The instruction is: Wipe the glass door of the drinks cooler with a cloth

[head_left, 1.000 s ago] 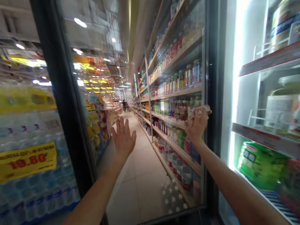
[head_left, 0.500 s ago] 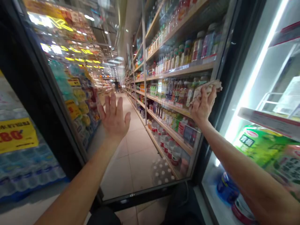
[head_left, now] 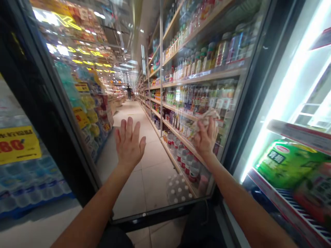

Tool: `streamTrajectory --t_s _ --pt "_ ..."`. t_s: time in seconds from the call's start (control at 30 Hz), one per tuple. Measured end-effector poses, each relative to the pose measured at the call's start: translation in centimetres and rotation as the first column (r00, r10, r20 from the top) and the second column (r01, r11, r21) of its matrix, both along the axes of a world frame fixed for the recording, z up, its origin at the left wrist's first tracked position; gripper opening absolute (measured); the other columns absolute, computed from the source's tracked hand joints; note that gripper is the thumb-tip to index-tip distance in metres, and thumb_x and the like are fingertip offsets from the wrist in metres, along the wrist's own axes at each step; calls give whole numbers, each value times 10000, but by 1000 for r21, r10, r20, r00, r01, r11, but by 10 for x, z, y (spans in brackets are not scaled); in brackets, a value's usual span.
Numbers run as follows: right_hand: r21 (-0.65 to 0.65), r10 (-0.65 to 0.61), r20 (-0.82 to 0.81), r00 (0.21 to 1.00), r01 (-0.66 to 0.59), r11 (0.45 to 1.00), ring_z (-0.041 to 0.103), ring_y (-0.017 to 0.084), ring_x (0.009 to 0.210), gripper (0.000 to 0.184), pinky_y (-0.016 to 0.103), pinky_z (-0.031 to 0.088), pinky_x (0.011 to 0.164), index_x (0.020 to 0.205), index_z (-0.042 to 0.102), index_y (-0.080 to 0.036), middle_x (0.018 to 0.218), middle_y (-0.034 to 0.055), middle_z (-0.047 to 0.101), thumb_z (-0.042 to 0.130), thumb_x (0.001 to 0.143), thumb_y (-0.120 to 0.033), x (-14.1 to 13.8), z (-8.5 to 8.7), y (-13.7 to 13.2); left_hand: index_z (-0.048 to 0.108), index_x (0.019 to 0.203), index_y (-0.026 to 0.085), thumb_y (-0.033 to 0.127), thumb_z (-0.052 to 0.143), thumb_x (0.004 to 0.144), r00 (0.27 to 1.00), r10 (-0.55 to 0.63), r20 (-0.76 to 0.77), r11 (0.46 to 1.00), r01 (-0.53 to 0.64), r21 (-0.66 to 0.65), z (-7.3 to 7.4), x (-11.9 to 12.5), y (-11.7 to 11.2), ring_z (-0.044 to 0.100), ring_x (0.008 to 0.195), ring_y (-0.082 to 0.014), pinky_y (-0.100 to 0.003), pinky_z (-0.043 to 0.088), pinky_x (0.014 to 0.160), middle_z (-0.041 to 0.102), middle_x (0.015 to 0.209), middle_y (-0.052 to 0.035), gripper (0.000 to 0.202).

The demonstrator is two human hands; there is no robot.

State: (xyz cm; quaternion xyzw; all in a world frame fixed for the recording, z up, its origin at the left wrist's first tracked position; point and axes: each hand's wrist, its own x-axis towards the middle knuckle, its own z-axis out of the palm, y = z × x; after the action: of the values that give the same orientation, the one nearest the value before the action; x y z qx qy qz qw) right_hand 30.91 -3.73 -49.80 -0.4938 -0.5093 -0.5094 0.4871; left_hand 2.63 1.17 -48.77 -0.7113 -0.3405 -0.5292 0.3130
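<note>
The right hand (head_left: pixel 205 139) is clenched on a crumpled pale cloth (head_left: pixel 207 115) and presses it against the clear glass door (head_left: pixel 155 179) of a lit cooler. The cloth bunches above the knuckles, at the fingertips, so it lies up and forward of that hand on the right part of the pane, near the door's black frame edge (head_left: pixel 248 103). The left hand (head_left: pixel 129 143) is spread wide, palm flat on the same glass with fingers pointing up. It sits lower and to the left, well apart from the cloth, so the right hand is the nearer one. Both forearms reach forward and slightly upward. Green plastic packets (head_left: pixel 281 162) lie on the cooler shelf to the right.
</note>
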Motion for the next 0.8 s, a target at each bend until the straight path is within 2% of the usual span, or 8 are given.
streamTrajectory --t_s 0.07,0.17,0.27,0.33,0.43,0.6,0.7,0.8 --pt "79 -20 -156 988 32 996 237 299 1331 463 534 279 1016 1282 456 -167 1439 135 262 342 840 -239 17 10 3 288 1379 167 301 465 844 1000 1 12 1000 -1 -12 -2 2 -1 85 1374 -231 -459 72 1109 229 1461 -128 580" --pt "81 -1 -226 974 20 997 191 309 1347 499 562 269 1011 1334 389 -182 1450 131 242 345 840 -243 -13 10 8 267 1387 170 290 464 846 999 19 33 1000 -19 -12 -6 6 -3 83 1375 -233 -468 82 1105 227 1461 -130 589" --pt "-134 75 38 996 -69 989 182 279 1356 497 512 258 1040 1317 409 -257 1434 78 303 425 821 -283 -76 -8 11 255 1392 169 286 474 845 999 43 25 999 -43 -20 -13 5 -6 83 1375 -238 -473 102 1099 217 1463 -138 601" --pt "-244 150 219 964 -95 965 229 242 1341 467 475 219 1070 1274 458 -302 1397 39 379 468 807 -306 -100 -18 10 242 1396 172 288 483 843 999 52 -10 999 -53 -12 -18 1 -6 86 1375 -238 -468 117 1097 215 1463 -139 614" --pt "-226 141 239 961 -86 970 262 226 1330 420 463 187 1081 1218 511 -322 1382 27 406 481 801 -290 -80 -20 5 233 1399 182 284 492 841 997 55 -50 998 -55 18 -26 -4 -6 103 1372 -230 -451 128 1099 230 1458 -134 624" --pt "33 1 -70 998 2 999 254 277 1331 444 511 258 1031 1261 478 -212 1440 116 293 406 823 -222 -6 -1 1 223 1403 185 249 481 844 998 64 -15 998 -64 9 -33 -2 -6 113 1370 -237 -461 125 1100 238 1455 -130 619" --pt "14 16 -96 995 -15 1000 222 294 1341 468 521 269 1022 1290 442 -189 1453 137 259 405 824 -215 -25 -5 0 223 1402 173 231 470 847 996 84 -6 996 -84 -1 -35 1 -7 105 1370 -239 -469 125 1099 234 1454 -137 610" --pt "-185 119 110 987 -97 978 220 270 1344 452 495 241 1051 1265 471 -238 1429 97 324 452 814 -240 -67 -20 -3 238 1398 177 240 472 848 994 103 -18 995 -103 8 -36 -1 -8 126 1367 -245 -471 144 1095 243 1451 -136 600"
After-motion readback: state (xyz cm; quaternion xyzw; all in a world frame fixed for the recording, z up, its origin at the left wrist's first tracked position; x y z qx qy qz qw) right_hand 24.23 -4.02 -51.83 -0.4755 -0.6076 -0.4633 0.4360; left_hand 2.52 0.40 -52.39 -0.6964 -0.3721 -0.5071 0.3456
